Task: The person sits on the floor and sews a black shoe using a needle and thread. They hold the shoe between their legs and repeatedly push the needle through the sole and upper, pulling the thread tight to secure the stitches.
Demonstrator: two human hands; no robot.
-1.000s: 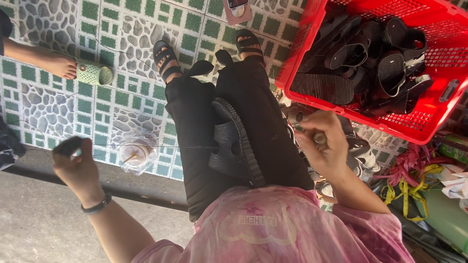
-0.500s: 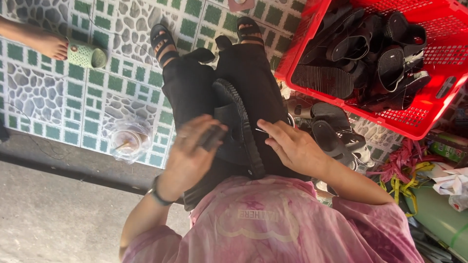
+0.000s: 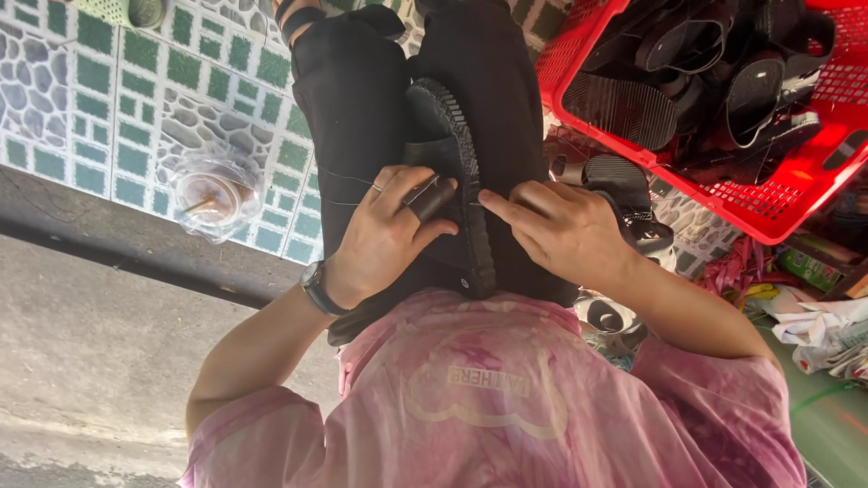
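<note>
Head view — left hand (image 3: 384, 237) grip grasping black sandal (image 3: 452, 181) on lap, right hand (image 3: 561, 230) fingertips pinching its sole edge — red crate (image 3: 768, 212) near.

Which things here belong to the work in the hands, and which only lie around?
In the work:
- black sandal on the lap
- small dark tool in the left hand
- right hand, fingers at the sandal's edge

Lying about:
- red crate of black sandals
- plastic drink cup
- green cup

I see a green package (image 3: 807, 267) on the floor just below the red crate's (image 3: 723, 194) lower corner, crumpled white wrappers (image 3: 827, 330) beside it
</note>
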